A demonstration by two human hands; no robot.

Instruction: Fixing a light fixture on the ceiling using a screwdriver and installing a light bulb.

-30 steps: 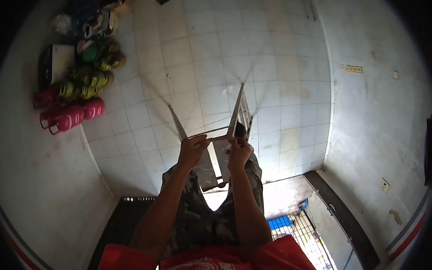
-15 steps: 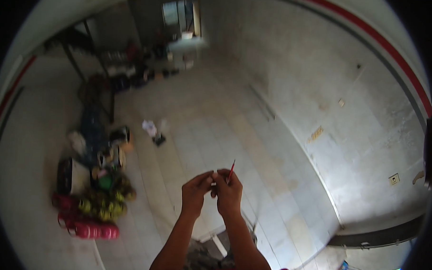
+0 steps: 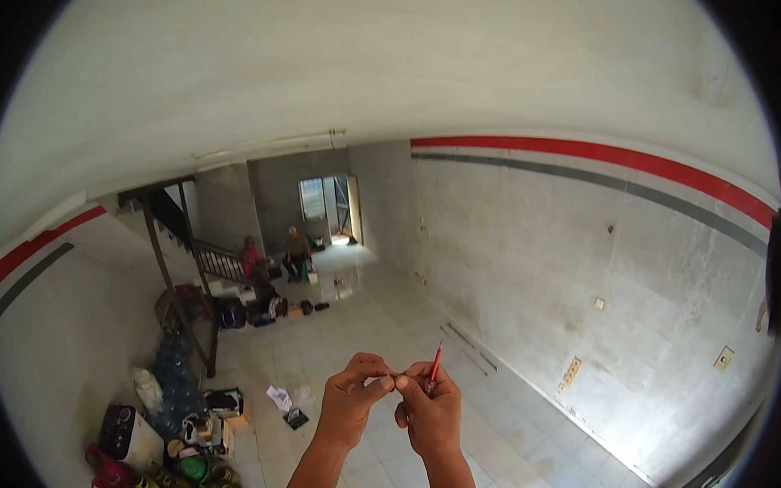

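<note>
My left hand and my right hand are raised in front of me, their thumbs and fingertips meeting. Both pinch at something small and thin between them, too small to name. A slim red screwdriver-like tool sticks up out of my right hand, its narrow tip pointing upward. The fingers of that hand hide its lower part.
At lower left a black-and-white box-shaped appliance, large blue bottles and small green cylinders are heaped. White paper lies on the tiled floor. Two people sit near the staircase. A grey wall stands right.
The view has tilted up, showing more ceiling and the far people. My hands sit lower in the picture, fingertips still together, and the red tool stays in my right hand.
</note>
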